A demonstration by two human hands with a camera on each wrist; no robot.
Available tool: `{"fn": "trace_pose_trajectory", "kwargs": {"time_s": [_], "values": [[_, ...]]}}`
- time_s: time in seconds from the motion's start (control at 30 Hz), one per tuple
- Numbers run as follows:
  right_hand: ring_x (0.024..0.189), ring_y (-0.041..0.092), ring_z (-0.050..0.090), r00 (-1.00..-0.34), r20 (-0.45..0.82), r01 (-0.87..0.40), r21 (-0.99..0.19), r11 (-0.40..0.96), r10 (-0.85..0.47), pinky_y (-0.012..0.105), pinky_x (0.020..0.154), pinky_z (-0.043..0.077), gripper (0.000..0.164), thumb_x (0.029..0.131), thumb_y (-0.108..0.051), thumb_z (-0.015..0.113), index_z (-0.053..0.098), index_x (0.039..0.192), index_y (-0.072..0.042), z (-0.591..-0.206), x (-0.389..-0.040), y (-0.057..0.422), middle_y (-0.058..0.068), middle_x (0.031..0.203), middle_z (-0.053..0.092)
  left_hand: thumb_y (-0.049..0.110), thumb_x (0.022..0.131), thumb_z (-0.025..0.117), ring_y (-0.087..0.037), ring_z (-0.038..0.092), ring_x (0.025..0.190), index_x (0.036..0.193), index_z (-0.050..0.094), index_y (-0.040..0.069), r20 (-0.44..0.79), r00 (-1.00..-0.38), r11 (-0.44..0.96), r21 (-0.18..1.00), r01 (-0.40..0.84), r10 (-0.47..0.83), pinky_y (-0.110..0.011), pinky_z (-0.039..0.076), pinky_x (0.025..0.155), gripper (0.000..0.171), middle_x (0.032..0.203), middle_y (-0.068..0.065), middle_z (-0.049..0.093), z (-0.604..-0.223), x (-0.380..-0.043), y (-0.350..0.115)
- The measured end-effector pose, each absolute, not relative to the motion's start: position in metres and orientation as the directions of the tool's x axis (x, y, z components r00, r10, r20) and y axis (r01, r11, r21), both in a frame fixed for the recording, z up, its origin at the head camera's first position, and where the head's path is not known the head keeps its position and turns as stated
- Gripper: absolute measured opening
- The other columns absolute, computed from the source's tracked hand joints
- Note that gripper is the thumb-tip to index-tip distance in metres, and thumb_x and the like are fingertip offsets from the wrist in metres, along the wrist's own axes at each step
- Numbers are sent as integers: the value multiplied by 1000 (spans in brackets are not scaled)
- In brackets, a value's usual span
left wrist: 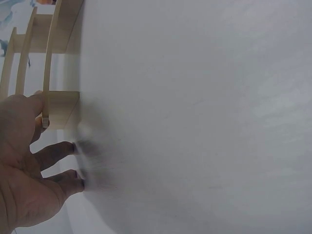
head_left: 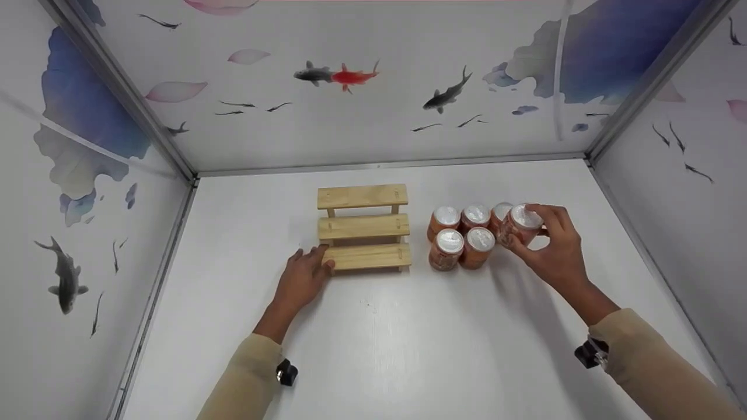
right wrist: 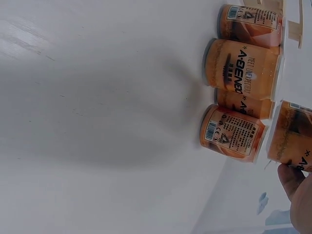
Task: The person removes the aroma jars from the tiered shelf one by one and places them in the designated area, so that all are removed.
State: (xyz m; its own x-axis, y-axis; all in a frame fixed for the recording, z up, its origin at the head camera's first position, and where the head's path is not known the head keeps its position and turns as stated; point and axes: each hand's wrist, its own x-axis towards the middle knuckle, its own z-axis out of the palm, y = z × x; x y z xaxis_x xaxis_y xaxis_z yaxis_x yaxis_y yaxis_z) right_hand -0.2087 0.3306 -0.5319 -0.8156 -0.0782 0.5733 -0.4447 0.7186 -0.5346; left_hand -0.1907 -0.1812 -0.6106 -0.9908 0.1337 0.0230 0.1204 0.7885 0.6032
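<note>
A three-tier wooden step rack (head_left: 365, 226) stands on the white table. At the left end of its lowest step, my left hand (head_left: 303, 277) pinches the board between thumb and forefinger. The left wrist view shows the other fingers (left wrist: 58, 153) spread down toward the tabletop beside the rack (left wrist: 63, 100). My right hand (head_left: 557, 248) grips an orange can with a silver lid (head_left: 522, 220), thumb on one side and fingers on the other. That can (right wrist: 292, 134) is raised above the level of the standing cans (right wrist: 243, 68) in the right wrist view.
Several matching cans (head_left: 448, 251) stand upright in a tight cluster right of the rack. The white table (head_left: 373, 344) is bounded by a back wall (head_left: 379, 134) and side walls printed with fish and leaves. Dark wrist devices (head_left: 286, 372) sit at both sleeves.
</note>
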Motion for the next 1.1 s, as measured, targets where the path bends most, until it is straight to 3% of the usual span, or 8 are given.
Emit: {"fn": "trace_pose_trajectory", "kwargs": {"time_s": [0.37, 0.77, 1.1], "values": [[117, 8, 60, -850, 522, -404, -566, 719, -66, -3, 89, 48, 67, 81, -3, 96, 64, 140, 0, -549, -207, 335, 23, 133, 61, 44, 115, 58, -60, 46, 154, 160, 57, 8, 26, -992, 786, 607, 114, 124, -67, 35, 134, 59, 157, -32, 59, -611, -190, -182], [119, 41, 70, -911, 406, -340, -629, 699, -78, -3, 86, 47, 79, 83, -8, 97, 52, 147, 1, -568, -208, 336, 22, 135, 56, 47, 114, 57, -60, 44, 156, 162, 56, 9, 2, -994, 788, 609, 90, 112, -69, 36, 132, 61, 160, -30, 58, -612, -190, -183], [129, 35, 63, -934, 341, -312, -633, 709, -106, 0, 87, 48, 85, 84, -9, 97, 46, 152, 1, -581, -210, 338, 21, 142, 53, 46, 114, 59, -62, 42, 156, 163, 56, 13, -7, -995, 779, 623, 76, 103, -72, 38, 129, 59, 159, -30, 59, -611, -190, -183]]}}
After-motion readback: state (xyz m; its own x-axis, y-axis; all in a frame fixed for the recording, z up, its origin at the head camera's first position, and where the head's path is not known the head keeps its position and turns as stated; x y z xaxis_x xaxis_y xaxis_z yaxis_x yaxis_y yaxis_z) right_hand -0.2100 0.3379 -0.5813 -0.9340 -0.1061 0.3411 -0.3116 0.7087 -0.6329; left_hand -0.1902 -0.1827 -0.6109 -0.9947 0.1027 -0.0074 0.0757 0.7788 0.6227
